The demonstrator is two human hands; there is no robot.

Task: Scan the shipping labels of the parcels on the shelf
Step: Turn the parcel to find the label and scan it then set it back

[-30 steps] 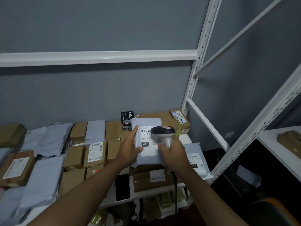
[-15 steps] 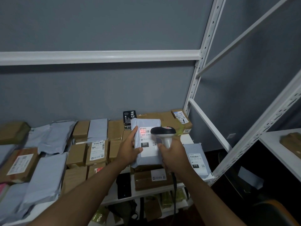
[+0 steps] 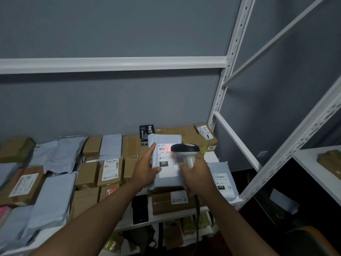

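Note:
My left hand [image 3: 145, 169] grips the left edge of a grey poly-bag parcel [image 3: 166, 180], tilted up above the shelf. Its white shipping label [image 3: 166, 159] reads 231. My right hand [image 3: 198, 177] holds the handle of a barcode scanner [image 3: 185, 151], whose black head hovers over the label's top right. A red scan line glows on the label's barcode beside the scanner head. The scanner's cable hangs below my right wrist.
Many brown boxes [image 3: 108, 171] and grey bags [image 3: 53, 196] lie on the white shelf [image 3: 212, 157]. Another labelled grey bag [image 3: 222, 181] lies at the shelf's right end. White rack uprights [image 3: 229, 58] rise at right. A second shelf [image 3: 313, 167] stands far right.
One second ago no red light showed on the label; it came on half a second ago and still glows. Hands and parcel have barely moved.

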